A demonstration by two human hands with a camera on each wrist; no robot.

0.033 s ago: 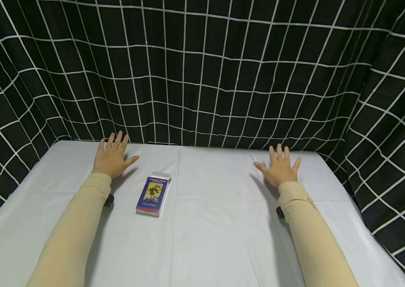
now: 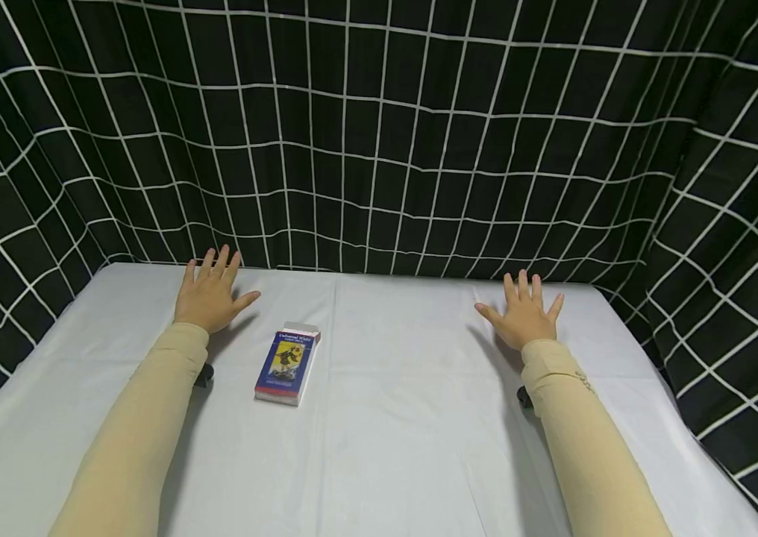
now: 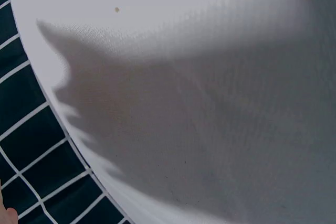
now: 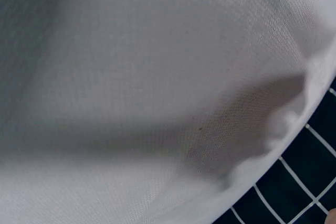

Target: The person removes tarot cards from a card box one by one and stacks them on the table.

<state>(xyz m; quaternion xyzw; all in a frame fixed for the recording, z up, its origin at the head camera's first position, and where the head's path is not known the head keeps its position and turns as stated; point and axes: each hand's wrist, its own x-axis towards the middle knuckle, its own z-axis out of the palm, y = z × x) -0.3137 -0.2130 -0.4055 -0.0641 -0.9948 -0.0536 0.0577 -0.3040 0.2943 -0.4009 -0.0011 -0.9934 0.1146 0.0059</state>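
Note:
My left hand (image 2: 210,298) is spread palm down over the far left of the table, fingers straight and thumb out to the right. A tarot card box (image 2: 287,365), blue with a yellow picture and a red lower band, lies face up to the right of that hand and nearer to me. Its white top flap (image 2: 301,327) stands out at the far end. Far to the right, my right hand (image 2: 524,317) is spread the same way, holding nothing. The wrist views show mostly the hands' shadows on the cloth, with a fingertip at each lower corner.
A white cloth (image 2: 406,418) covers the table. Black curtain with a white grid (image 2: 365,134) rises along the back edge and both sides. Small dark wrist devices (image 2: 204,375) show under the beige sleeves (image 2: 144,425).

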